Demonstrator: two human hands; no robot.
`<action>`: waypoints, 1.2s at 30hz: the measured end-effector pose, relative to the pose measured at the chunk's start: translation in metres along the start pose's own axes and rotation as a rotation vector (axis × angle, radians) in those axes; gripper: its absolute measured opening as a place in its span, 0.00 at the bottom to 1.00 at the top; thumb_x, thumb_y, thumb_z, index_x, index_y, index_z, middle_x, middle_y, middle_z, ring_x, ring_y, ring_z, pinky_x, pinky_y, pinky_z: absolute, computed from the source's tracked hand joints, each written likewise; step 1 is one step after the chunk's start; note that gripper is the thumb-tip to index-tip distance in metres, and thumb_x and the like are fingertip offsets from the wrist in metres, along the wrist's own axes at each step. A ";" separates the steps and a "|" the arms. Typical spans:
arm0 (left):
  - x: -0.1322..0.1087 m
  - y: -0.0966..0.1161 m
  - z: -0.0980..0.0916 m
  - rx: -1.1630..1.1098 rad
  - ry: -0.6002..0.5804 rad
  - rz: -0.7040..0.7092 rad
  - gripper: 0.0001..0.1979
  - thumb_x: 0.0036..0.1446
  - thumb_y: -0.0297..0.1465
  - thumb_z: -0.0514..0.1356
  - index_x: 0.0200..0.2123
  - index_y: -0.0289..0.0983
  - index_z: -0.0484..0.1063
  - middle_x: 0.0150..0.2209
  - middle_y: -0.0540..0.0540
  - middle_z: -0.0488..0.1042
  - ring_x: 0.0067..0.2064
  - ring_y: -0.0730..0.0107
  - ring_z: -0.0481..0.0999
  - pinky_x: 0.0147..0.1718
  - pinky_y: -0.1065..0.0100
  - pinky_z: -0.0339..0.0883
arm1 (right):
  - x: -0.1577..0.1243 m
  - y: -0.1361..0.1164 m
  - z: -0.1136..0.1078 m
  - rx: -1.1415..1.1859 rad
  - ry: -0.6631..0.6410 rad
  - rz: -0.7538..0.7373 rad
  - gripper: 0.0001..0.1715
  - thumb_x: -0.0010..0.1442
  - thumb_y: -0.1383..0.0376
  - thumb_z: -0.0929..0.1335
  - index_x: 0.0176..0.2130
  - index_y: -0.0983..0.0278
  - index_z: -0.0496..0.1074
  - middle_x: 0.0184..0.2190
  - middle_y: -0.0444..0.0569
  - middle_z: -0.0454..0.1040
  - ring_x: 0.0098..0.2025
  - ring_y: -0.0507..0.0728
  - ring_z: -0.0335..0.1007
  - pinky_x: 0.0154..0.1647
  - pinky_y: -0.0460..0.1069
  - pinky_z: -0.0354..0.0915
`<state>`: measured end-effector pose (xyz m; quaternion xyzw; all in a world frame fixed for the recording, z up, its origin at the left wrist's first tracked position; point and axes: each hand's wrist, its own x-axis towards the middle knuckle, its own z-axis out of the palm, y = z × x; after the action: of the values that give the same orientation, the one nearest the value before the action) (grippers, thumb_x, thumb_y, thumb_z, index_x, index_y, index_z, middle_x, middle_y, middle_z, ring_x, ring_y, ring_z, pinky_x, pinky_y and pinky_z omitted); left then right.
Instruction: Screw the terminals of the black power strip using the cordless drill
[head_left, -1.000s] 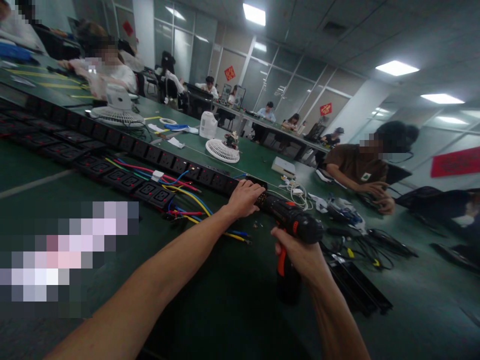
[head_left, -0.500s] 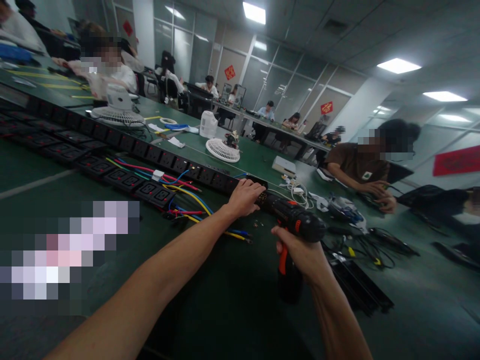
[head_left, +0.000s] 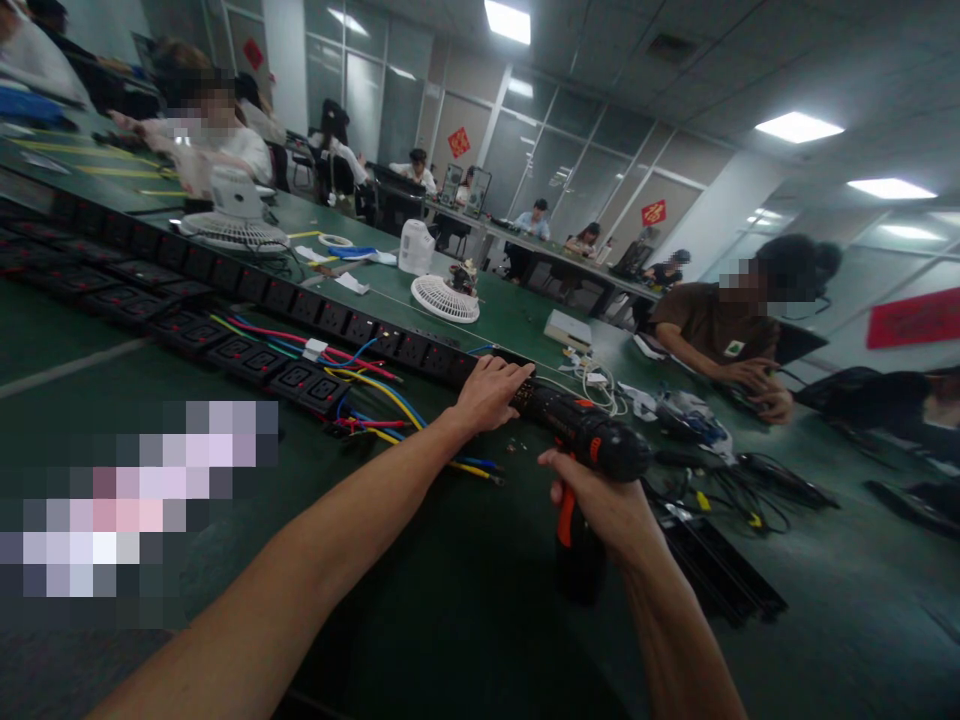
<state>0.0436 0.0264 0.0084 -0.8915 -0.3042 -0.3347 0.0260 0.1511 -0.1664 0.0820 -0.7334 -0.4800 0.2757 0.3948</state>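
Note:
My left hand (head_left: 491, 392) is closed over the near right end of a long black power strip (head_left: 300, 304), which runs diagonally away to the left with a row of sockets. In my right hand (head_left: 600, 497) is a black and orange cordless drill (head_left: 581, 428), gripped by its handle. The drill's nose points left at the strip's end, close beside my left fingers; its tip is hidden there. Black socket modules (head_left: 247, 352) lie in a row along the strip's near side. Loose red, blue and yellow wires (head_left: 397, 393) stick out by my left forearm.
Past the strip are a white fan grille (head_left: 445, 299), a white plastic housing (head_left: 416, 247) and another fan part (head_left: 234, 215). On the right lie black cables (head_left: 739, 490) and black channel pieces (head_left: 724, 570). A co-worker in a brown shirt (head_left: 709, 325) sits across the green table (head_left: 847, 590).

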 end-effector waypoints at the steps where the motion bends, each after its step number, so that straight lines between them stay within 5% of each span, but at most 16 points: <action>1: 0.000 0.000 0.000 -0.006 0.001 0.006 0.41 0.52 0.35 0.73 0.67 0.39 0.63 0.60 0.41 0.75 0.59 0.51 0.70 0.62 0.52 0.55 | 0.000 0.000 0.000 -0.008 -0.004 0.001 0.14 0.53 0.55 0.72 0.27 0.64 0.76 0.17 0.45 0.72 0.20 0.53 0.64 0.24 0.49 0.61; 10: -0.001 0.000 -0.004 -0.008 -0.002 0.012 0.35 0.53 0.34 0.73 0.63 0.41 0.68 0.60 0.43 0.75 0.59 0.52 0.69 0.62 0.52 0.56 | 0.001 0.003 0.000 -0.023 -0.009 -0.009 0.15 0.54 0.56 0.71 0.22 0.63 0.72 0.16 0.45 0.70 0.19 0.53 0.62 0.24 0.49 0.61; 25: -0.001 -0.001 -0.002 -0.008 0.008 0.014 0.36 0.53 0.35 0.73 0.63 0.40 0.68 0.60 0.43 0.75 0.59 0.52 0.70 0.62 0.52 0.56 | 0.001 -0.001 0.000 -0.033 -0.001 0.007 0.14 0.52 0.55 0.71 0.27 0.63 0.76 0.17 0.45 0.72 0.19 0.53 0.63 0.21 0.49 0.60; 36: 0.000 0.001 -0.001 0.007 0.004 0.004 0.42 0.53 0.35 0.73 0.68 0.40 0.63 0.61 0.42 0.75 0.59 0.52 0.70 0.62 0.52 0.56 | 0.001 0.000 0.000 -0.033 -0.003 0.012 0.15 0.54 0.56 0.71 0.22 0.63 0.73 0.16 0.46 0.71 0.19 0.53 0.64 0.24 0.49 0.63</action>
<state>0.0434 0.0257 0.0089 -0.8913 -0.3034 -0.3354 0.0302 0.1515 -0.1660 0.0817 -0.7423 -0.4806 0.2709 0.3803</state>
